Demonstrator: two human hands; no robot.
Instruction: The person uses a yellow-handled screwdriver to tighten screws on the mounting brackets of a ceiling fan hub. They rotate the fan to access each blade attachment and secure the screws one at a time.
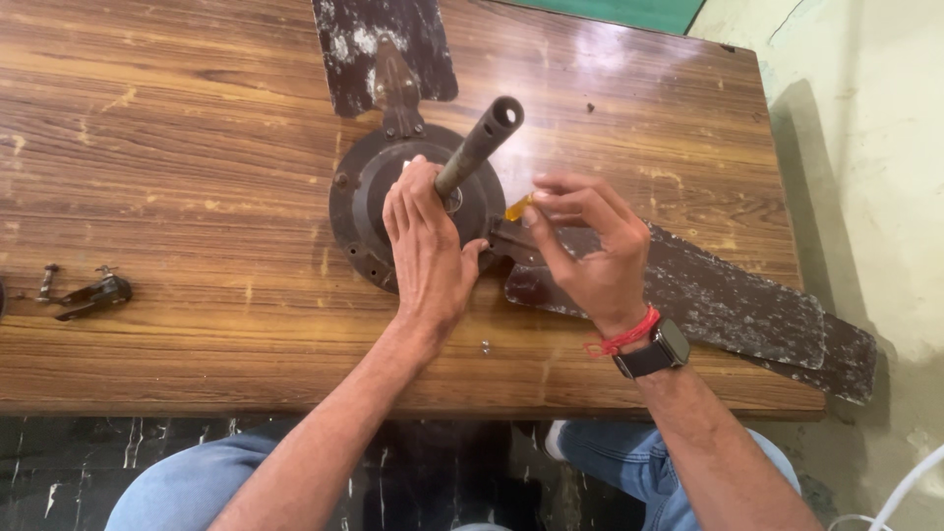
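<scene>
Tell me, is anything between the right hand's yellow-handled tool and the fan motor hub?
Nothing visible blocks it. The right hand holds the yellow-handled tool right beside the fan motor hub; the left hand rests on the hub, beside that path.

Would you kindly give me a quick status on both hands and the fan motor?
Left hand flat on fan motor, beside its rod. Right hand pinching small yellow tool at blade bracket. Loose screw near table edge.
</scene>
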